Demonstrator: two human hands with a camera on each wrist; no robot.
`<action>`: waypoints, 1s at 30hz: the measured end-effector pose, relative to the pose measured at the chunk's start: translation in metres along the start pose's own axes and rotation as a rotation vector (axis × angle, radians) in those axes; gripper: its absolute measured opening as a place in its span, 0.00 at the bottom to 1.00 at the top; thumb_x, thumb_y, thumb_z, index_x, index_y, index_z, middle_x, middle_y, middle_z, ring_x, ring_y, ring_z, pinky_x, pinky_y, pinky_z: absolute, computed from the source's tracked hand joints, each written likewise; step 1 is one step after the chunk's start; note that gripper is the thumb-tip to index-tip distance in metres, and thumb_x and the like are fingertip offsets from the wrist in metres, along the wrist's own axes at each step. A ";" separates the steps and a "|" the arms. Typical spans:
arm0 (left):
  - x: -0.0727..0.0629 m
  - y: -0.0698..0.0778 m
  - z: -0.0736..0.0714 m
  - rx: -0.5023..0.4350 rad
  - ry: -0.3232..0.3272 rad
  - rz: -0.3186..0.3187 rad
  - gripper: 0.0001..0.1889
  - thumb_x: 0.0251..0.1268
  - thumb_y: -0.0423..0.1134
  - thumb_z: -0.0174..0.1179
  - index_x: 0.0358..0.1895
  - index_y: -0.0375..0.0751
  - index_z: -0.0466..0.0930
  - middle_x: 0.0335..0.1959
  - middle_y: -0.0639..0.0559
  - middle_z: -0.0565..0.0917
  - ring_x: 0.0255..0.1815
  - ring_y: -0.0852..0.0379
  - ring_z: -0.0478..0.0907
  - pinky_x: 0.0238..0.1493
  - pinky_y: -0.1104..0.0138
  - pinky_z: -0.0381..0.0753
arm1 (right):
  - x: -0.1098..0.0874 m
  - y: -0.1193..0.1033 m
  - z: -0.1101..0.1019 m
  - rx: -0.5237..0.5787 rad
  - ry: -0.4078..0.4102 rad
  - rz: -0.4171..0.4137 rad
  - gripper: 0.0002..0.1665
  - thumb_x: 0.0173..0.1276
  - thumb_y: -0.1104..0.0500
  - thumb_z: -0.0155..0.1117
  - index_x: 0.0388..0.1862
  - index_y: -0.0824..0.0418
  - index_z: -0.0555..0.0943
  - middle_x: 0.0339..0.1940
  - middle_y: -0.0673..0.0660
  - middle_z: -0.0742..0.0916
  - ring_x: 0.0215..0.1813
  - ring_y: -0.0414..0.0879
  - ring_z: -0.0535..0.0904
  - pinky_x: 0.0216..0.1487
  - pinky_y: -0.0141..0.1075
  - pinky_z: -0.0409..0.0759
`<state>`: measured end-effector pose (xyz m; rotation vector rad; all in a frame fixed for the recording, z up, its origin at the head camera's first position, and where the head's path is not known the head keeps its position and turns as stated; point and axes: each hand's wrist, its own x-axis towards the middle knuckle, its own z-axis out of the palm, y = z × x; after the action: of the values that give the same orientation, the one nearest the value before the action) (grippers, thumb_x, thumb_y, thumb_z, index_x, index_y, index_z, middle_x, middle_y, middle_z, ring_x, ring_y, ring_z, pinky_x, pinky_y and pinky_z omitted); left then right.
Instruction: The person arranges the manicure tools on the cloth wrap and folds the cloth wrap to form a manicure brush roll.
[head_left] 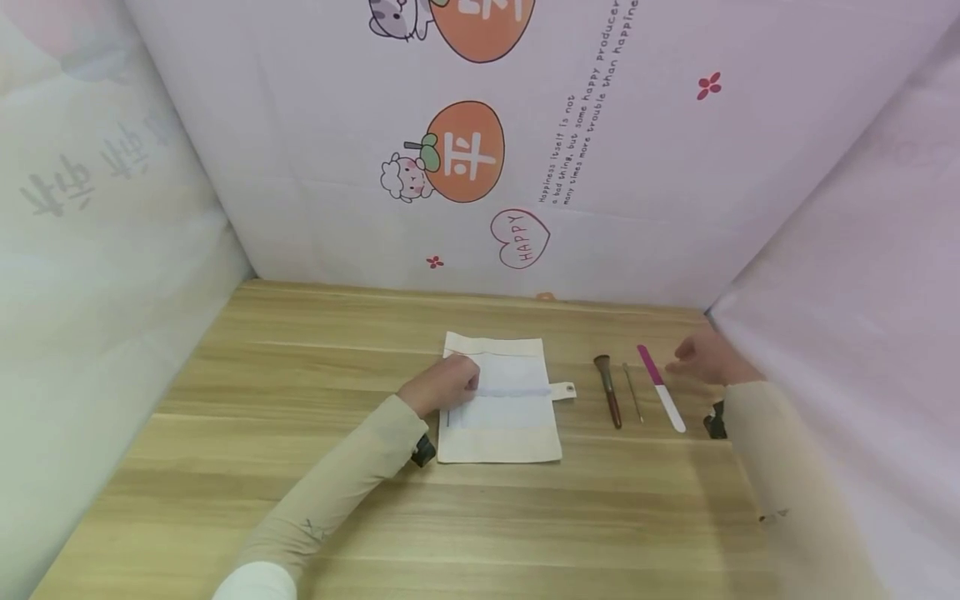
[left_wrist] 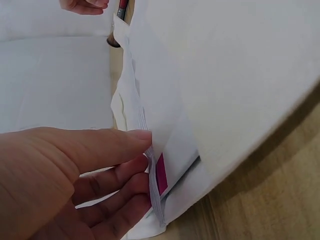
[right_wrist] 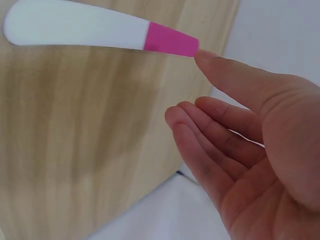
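A white cloth pouch (head_left: 498,446) lies unfolded on the wooden table, its snap tab (head_left: 562,391) pointing right. At the pouch's left edge, my left hand (head_left: 444,385) pinches a grey elastic band (left_wrist: 154,192) between thumb and fingers. Behind that band shows a flat piece with a magenta end (left_wrist: 161,175), partly hidden. My right hand (head_left: 703,358) hovers with fingers loosely bent and nothing held, to the right of a magenta-and-white nail file (head_left: 670,408). In the right wrist view, the thumb tip overlaps the file's magenta end (right_wrist: 172,40).
Left of the nail file lie a thin metal stick (head_left: 633,393) and a makeup brush (head_left: 607,392) with a reddish-brown handle. White printed cloth (head_left: 315,217) walls in the table (head_left: 480,533) at the back and both sides.
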<state>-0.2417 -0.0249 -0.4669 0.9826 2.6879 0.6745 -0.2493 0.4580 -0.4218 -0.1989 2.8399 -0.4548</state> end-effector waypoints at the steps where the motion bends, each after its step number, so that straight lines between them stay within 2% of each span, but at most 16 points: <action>1: 0.000 -0.001 0.000 -0.003 0.001 0.000 0.08 0.69 0.24 0.62 0.31 0.35 0.84 0.33 0.48 0.85 0.36 0.55 0.75 0.48 0.61 0.80 | 0.001 0.003 0.003 0.003 0.016 -0.004 0.30 0.71 0.55 0.72 0.54 0.83 0.79 0.53 0.81 0.85 0.56 0.76 0.81 0.60 0.66 0.79; 5: 0.000 -0.002 0.000 -0.009 0.004 -0.012 0.07 0.70 0.25 0.63 0.31 0.36 0.84 0.31 0.49 0.85 0.34 0.56 0.75 0.46 0.62 0.80 | 0.006 0.009 0.016 0.013 0.060 0.012 0.28 0.70 0.53 0.73 0.53 0.79 0.82 0.52 0.78 0.87 0.56 0.74 0.83 0.59 0.65 0.80; 11: 0.000 -0.003 -0.001 -0.017 -0.008 -0.023 0.08 0.73 0.27 0.62 0.32 0.37 0.84 0.28 0.51 0.82 0.30 0.58 0.75 0.41 0.65 0.79 | 0.009 0.014 0.026 0.056 0.026 0.123 0.33 0.73 0.47 0.70 0.58 0.76 0.81 0.57 0.76 0.86 0.59 0.74 0.81 0.58 0.65 0.81; 16: -0.001 -0.004 -0.004 -0.014 -0.016 -0.025 0.09 0.75 0.30 0.61 0.32 0.37 0.83 0.25 0.53 0.81 0.27 0.60 0.75 0.38 0.67 0.78 | 0.012 0.012 0.031 0.039 0.034 0.159 0.33 0.74 0.44 0.69 0.56 0.74 0.83 0.57 0.76 0.86 0.58 0.75 0.81 0.57 0.64 0.81; 20: -0.002 -0.002 -0.006 -0.010 -0.020 -0.023 0.10 0.76 0.30 0.61 0.31 0.37 0.83 0.23 0.54 0.81 0.25 0.61 0.75 0.37 0.68 0.77 | 0.018 0.010 0.034 0.022 0.043 0.151 0.26 0.71 0.44 0.72 0.44 0.68 0.90 0.48 0.70 0.91 0.48 0.65 0.84 0.47 0.50 0.83; 22: -0.003 -0.002 -0.007 -0.008 -0.018 -0.021 0.11 0.76 0.30 0.61 0.30 0.38 0.83 0.22 0.53 0.81 0.25 0.61 0.75 0.36 0.68 0.76 | 0.022 0.008 0.036 0.016 0.041 0.145 0.22 0.70 0.44 0.73 0.37 0.64 0.92 0.40 0.65 0.93 0.39 0.55 0.82 0.38 0.40 0.78; 24: -0.003 -0.002 -0.007 -0.007 -0.017 -0.019 0.11 0.76 0.30 0.61 0.30 0.38 0.82 0.22 0.53 0.82 0.24 0.61 0.75 0.36 0.68 0.76 | 0.023 0.004 0.036 0.018 0.027 0.147 0.20 0.69 0.45 0.74 0.32 0.61 0.93 0.33 0.60 0.93 0.33 0.48 0.76 0.33 0.35 0.70; 27: -0.003 -0.003 -0.006 -0.001 -0.010 -0.013 0.11 0.75 0.29 0.61 0.29 0.39 0.81 0.22 0.52 0.82 0.24 0.61 0.75 0.36 0.68 0.76 | 0.025 -0.003 0.033 0.005 0.003 0.149 0.18 0.69 0.47 0.74 0.30 0.61 0.93 0.27 0.57 0.92 0.29 0.44 0.72 0.30 0.35 0.68; 30: -0.002 -0.003 -0.006 0.007 -0.006 -0.010 0.11 0.74 0.28 0.61 0.29 0.39 0.81 0.22 0.52 0.81 0.24 0.61 0.75 0.37 0.68 0.77 | 0.025 -0.009 0.031 -0.034 -0.017 0.138 0.18 0.70 0.50 0.73 0.31 0.64 0.92 0.29 0.59 0.93 0.32 0.49 0.79 0.36 0.41 0.78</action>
<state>-0.2433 -0.0301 -0.4632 0.9698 2.6901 0.6602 -0.2640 0.4359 -0.4528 -0.0122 2.8230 -0.3739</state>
